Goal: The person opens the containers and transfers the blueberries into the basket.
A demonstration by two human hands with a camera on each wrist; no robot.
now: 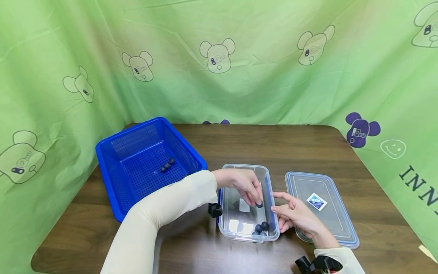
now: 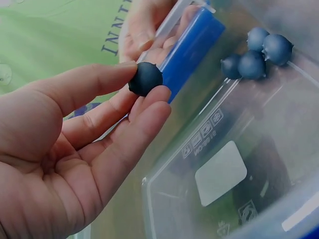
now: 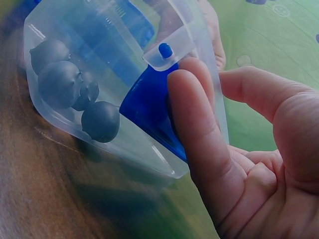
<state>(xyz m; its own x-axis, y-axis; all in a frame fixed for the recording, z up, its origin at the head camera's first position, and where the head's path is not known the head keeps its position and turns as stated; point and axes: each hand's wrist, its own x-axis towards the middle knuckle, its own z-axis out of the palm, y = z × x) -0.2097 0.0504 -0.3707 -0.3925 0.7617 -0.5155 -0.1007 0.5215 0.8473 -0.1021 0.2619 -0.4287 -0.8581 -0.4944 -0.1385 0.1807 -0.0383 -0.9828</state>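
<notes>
Over the clear plastic food container, my left hand pinches a blueberry between thumb and fingers. Several blueberries lie together at the container's near right corner. On the right side, my right hand holds the container's wall, its thumb at the rim and its fingers by the blue latch. In the left wrist view a white label shows through the container's floor.
A blue perforated basket stands to the left, with a few blueberries in it; my left forearm crosses its near right corner. The container's clear lid with blue edging lies on the wooden table to the right.
</notes>
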